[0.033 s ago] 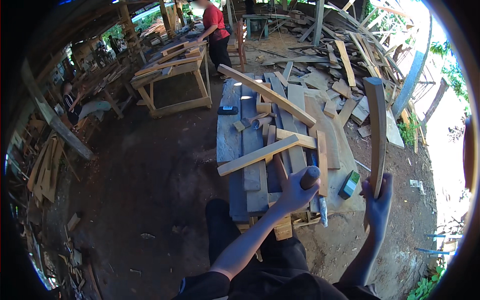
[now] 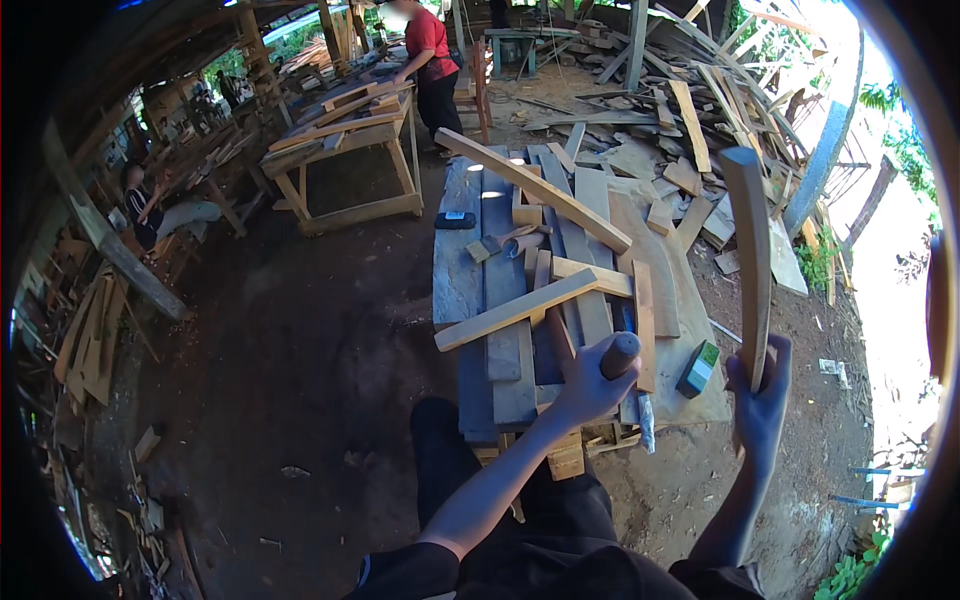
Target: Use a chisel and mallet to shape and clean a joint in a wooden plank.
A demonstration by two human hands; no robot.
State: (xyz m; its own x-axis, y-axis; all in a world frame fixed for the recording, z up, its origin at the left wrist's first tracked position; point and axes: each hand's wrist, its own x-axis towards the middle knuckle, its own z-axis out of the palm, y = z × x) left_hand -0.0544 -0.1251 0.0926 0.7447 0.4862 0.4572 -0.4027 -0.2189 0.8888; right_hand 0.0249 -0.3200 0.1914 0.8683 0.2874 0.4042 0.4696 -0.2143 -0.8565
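Observation:
My left hand [image 2: 592,385] is closed around a round, dark handle [image 2: 622,348] over the near end of the workbench [image 2: 468,300]. What the handle belongs to is hidden by the hand. On the right, beside the bench, my right hand [image 2: 762,405] grips the lower end of a long, slightly curved wooden piece [image 2: 750,250], which stands nearly upright. Just left of that hand a green and black box [image 2: 698,369] lies on the bench. Close to my left hand are a pale wooden bar [image 2: 517,311] and a short upright-lying board [image 2: 644,330].
A longer bar [image 2: 540,190] slants across the far bench. A black case [image 2: 456,220] rests at its left edge. Another table [image 2: 345,135] with wood stands at the far left, a person in red [image 2: 430,50] beside it. Scrap boards [image 2: 690,125] are heaped at the back right.
The curved wooden piece has shifted slightly up and to the left at its top. My right hand has risen a little; my left hand looks still.

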